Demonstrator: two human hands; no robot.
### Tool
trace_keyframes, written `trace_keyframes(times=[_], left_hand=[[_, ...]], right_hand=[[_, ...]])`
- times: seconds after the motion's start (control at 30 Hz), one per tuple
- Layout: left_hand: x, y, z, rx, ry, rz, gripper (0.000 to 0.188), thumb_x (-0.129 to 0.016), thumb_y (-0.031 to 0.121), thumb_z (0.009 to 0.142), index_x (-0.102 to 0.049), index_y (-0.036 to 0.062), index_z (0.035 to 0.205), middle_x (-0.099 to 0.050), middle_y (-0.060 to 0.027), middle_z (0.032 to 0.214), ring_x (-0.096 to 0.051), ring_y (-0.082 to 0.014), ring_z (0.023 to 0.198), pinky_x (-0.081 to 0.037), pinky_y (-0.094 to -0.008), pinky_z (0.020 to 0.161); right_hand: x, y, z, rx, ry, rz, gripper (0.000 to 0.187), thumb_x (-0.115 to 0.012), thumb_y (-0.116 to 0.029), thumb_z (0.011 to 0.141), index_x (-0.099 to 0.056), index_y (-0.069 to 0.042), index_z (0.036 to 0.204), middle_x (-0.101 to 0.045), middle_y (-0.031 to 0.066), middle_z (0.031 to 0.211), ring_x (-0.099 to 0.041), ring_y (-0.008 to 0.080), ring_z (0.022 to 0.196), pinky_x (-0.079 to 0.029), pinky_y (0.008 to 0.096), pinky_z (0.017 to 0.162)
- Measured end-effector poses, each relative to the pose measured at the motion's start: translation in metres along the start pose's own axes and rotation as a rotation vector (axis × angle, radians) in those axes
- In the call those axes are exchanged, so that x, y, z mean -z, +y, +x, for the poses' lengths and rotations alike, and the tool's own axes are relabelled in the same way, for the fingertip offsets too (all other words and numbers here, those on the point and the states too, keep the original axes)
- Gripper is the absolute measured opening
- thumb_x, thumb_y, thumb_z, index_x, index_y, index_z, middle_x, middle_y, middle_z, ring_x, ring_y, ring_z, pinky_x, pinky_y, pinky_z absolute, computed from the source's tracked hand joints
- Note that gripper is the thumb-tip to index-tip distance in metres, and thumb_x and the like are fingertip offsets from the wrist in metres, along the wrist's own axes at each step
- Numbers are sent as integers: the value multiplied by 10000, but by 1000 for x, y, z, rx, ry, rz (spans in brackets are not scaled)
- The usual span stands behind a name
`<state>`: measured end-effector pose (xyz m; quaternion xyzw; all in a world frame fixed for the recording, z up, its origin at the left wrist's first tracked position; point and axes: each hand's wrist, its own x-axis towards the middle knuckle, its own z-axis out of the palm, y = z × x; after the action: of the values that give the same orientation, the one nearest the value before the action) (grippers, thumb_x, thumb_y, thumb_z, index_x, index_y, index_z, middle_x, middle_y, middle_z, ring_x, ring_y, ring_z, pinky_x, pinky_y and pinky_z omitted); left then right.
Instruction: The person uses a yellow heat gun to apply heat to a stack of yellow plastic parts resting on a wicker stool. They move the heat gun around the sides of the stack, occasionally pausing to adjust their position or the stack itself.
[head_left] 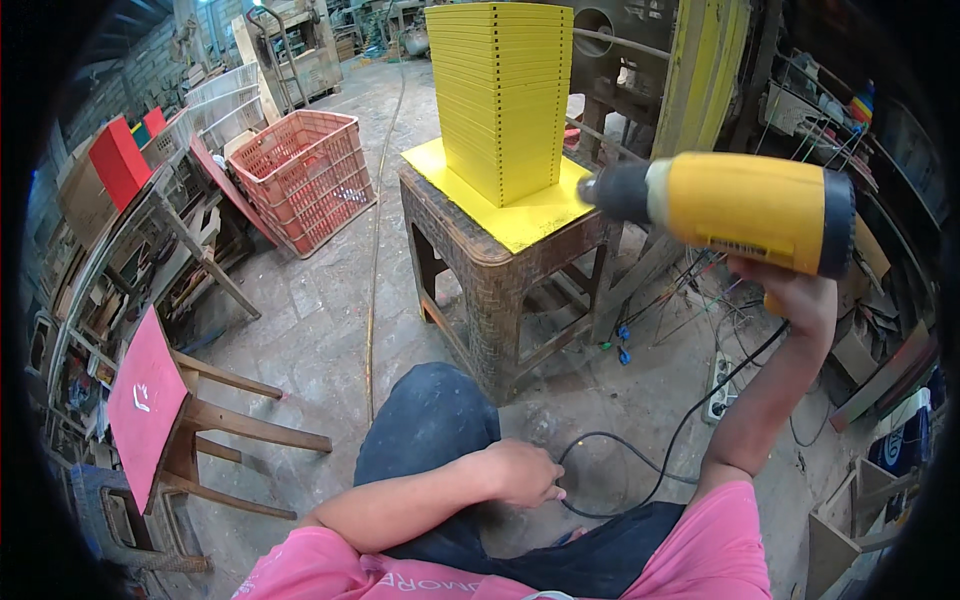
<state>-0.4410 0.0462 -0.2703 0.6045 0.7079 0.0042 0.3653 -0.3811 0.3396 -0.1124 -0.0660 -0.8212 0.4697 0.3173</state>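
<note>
Raised at the right, my right hand (795, 290) is wrapped round the handle of a yellow corded power tool (745, 205) shaped like a drill. Its dark front end points left, and motion blurs it slightly. A black cord (683, 430) hangs from the handle and loops on the floor. My left hand (525, 472) is beside my bent knee with its fingers curled, close to the cord loop; what is in them, if anything, is hidden. Beyond the knee, a tall stack of yellow panels (500, 110) stands on a yellow sheet (520, 225) on a worn stool (500, 290).
Left of the stool stands a red plastic crate (300, 180). A pink-topped stool (150, 410) lies tipped at the near left. A power strip (718, 385) and loose wires lie at right, by a wooden frame (850, 520). A long hose (375, 300) crosses the floor.
</note>
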Motion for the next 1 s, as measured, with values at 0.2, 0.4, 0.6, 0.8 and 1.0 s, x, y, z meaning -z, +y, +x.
trace_keyframes(times=[0.2,0.4,0.6,0.8,1.0], left_hand=[[-3,-3,-1,26,-2,2,477,-394,427,972,-589,15,1112,-627,-232,1022,-588,-403,1017,-449,-477,902],[-8,-7,3,29,4,25,476,-397,428,970,-590,26,1136,-628,-230,1019,-592,-403,1001,-450,-477,898],[-10,-7,5,32,22,22,478,-399,430,969,-585,33,1159,-629,-229,1021,-590,-401,1015,-455,-477,893],[-8,-4,2,33,28,25,487,-396,440,969,-582,36,1168,-624,-229,1042,-585,-401,1028,-454,-477,897],[-7,-4,2,41,9,10,487,-393,437,970,-578,36,1175,-617,-232,1060,-580,-400,1041,-447,-472,912]], right_hand=[[3,20,-23,-53,14,379,679,-856,-12,626,-566,-26,1240,-606,81,1222,-593,189,1090,-499,311,892],[18,61,-31,388,15,158,746,-804,-6,699,-457,-40,1358,-507,106,1355,-493,244,1238,-421,386,1020],[-17,12,-32,395,147,342,466,-771,12,703,-594,25,1134,-660,135,1041,-658,237,902,-537,341,814],[-12,-4,-25,457,212,73,397,-787,38,700,-655,-3,1072,-693,85,975,-663,190,884,-540,316,791],[-18,-16,-21,517,399,233,320,-784,8,711,-656,13,1003,-680,98,896,-648,174,784,-514,283,727]])
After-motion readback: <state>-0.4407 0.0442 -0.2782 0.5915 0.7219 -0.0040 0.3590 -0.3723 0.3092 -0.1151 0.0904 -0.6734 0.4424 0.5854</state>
